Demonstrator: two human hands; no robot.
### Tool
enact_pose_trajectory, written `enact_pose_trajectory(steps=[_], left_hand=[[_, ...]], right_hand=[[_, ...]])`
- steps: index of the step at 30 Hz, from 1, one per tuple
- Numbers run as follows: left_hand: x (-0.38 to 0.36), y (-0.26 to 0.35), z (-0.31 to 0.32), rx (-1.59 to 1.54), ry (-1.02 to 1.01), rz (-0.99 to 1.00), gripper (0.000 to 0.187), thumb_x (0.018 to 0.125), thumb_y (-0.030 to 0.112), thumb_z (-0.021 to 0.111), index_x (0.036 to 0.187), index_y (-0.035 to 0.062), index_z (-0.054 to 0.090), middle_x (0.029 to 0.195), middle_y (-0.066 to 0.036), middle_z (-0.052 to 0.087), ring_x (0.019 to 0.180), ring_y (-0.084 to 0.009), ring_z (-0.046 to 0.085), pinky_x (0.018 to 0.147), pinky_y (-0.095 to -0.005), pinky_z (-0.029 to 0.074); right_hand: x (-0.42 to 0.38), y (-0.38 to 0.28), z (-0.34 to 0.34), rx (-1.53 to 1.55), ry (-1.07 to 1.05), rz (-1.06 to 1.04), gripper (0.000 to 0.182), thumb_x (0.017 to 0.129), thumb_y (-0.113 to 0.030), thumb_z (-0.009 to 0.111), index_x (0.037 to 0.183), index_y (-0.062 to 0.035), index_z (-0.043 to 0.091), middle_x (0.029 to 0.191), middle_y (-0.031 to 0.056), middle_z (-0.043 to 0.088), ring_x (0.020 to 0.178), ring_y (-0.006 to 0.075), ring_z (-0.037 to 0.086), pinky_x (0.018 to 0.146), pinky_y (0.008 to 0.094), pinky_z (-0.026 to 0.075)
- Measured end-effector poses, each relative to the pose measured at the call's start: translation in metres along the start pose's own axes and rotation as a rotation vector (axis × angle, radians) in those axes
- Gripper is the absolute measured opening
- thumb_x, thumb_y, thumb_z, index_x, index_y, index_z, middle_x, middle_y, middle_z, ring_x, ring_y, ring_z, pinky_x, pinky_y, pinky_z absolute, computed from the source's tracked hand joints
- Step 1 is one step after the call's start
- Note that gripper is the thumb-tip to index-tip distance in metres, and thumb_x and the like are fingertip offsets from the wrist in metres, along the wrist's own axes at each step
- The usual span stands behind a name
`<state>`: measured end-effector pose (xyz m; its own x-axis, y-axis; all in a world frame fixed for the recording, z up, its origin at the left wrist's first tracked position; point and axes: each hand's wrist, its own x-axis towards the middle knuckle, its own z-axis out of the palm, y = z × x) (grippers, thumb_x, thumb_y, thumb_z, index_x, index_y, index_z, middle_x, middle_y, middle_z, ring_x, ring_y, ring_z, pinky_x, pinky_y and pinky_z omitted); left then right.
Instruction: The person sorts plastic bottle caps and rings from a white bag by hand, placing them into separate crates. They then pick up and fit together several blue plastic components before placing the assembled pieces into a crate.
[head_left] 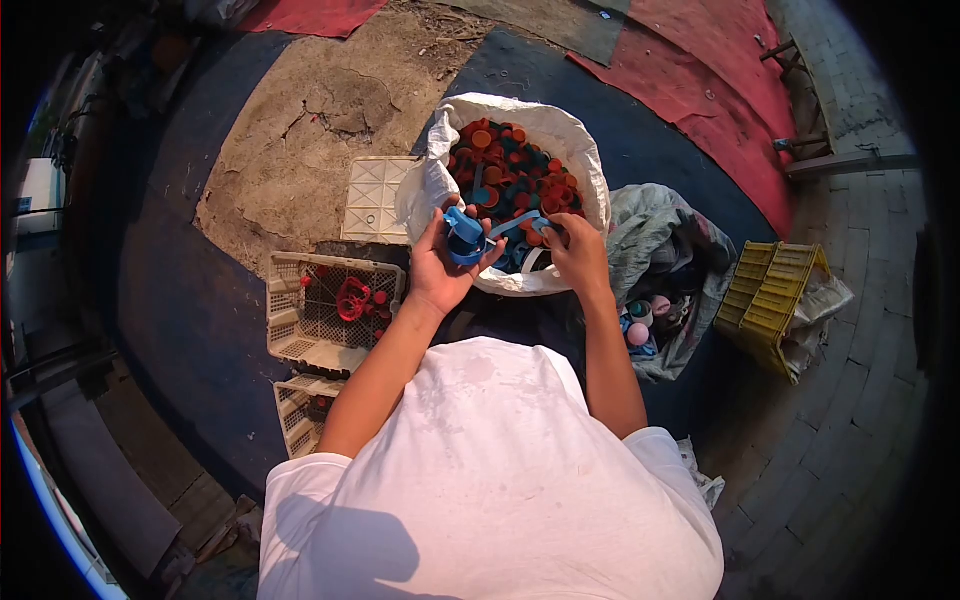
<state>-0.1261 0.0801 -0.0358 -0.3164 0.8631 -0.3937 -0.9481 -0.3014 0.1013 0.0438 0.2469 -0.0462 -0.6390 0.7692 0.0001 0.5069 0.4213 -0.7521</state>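
My left hand point(440, 272) is closed around a blue plastic bottle cap point(466, 236) with a lid-like top, held up over the near left rim of a white woven sack point(518, 288). From it a light blue strap point(514, 222) runs to the right. My right hand point(580, 254) pinches the far end of this strap between thumb and fingers. Below both hands the sack holds a heap of red, orange and dark green plastic caps point(515, 160). A white ring-shaped piece point(537, 260) lies near the sack's front edge.
Left of me stands a cream crate point(288, 300) holding red plastic parts point(353, 298), with a second crate point(292, 420) nearer. A flat cream panel point(375, 200) lies behind. At right are an open grey sack point(640, 220) of mixed plastic items and a yellow crate point(765, 290).
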Motion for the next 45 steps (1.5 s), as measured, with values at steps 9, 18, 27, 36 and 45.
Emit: enact_pose_trajectory(steps=[9,18,27,36,45], left_hand=[[0.008,-0.007,0.001,0.055,0.035,-0.001,0.039,0.105,0.048,0.048,0.139,0.0284,0.056,0.126,-0.001,0.064,0.118,-0.0231,0.064,0.101,-0.0585,0.054],[0.004,-0.010,0.014,0.157,0.122,-0.008,0.048,0.108,0.056,0.034,0.143,0.0290,0.054,0.131,-0.002,0.063,0.121,-0.0246,0.062,0.103,-0.0551,0.053],[-0.010,0.002,0.010,0.021,0.034,-0.019,0.069,0.099,0.070,0.042,0.142,0.0178,0.055,0.132,-0.014,0.065,0.122,-0.0346,0.062,0.107,-0.0551,0.048],[-0.011,-0.004,0.002,0.031,0.048,-0.006,0.065,0.095,0.061,0.055,0.142,0.0164,0.058,0.134,-0.016,0.064,0.120,-0.0354,0.063,0.106,-0.0503,0.049],[-0.002,0.000,0.006,0.017,-0.081,-0.101,0.060,0.095,0.057,0.058,0.141,0.0186,0.059,0.138,-0.020,0.061,0.127,-0.0386,0.059,0.110,-0.0547,0.045]], right_hand=[[0.007,-0.036,-0.030,0.454,0.214,0.039,0.023,0.097,-0.009,0.071,0.119,-0.0010,0.071,0.101,0.0073,0.074,0.086,0.0094,0.070,0.071,0.0256,0.056],[-0.009,-0.095,-0.015,1.089,-0.110,0.099,0.030,0.098,-0.011,0.072,0.125,0.0009,0.064,0.103,0.0071,0.073,0.090,0.0107,0.069,0.075,0.0265,0.059],[-0.037,-0.103,0.022,0.485,-0.248,-0.235,0.035,0.091,-0.003,0.074,0.124,-0.0061,0.067,0.097,0.0092,0.070,0.079,0.0165,0.071,0.071,0.0286,0.057],[-0.041,-0.098,0.026,0.323,-0.142,-0.390,0.043,0.081,-0.005,0.078,0.123,-0.0115,0.070,0.091,0.0083,0.061,0.076,0.0256,0.067,0.067,0.0389,0.055],[-0.035,-0.096,0.017,0.436,-0.060,-0.347,0.041,0.084,-0.008,0.080,0.123,-0.0104,0.071,0.091,0.0081,0.062,0.066,0.0208,0.065,0.062,0.0333,0.054]])
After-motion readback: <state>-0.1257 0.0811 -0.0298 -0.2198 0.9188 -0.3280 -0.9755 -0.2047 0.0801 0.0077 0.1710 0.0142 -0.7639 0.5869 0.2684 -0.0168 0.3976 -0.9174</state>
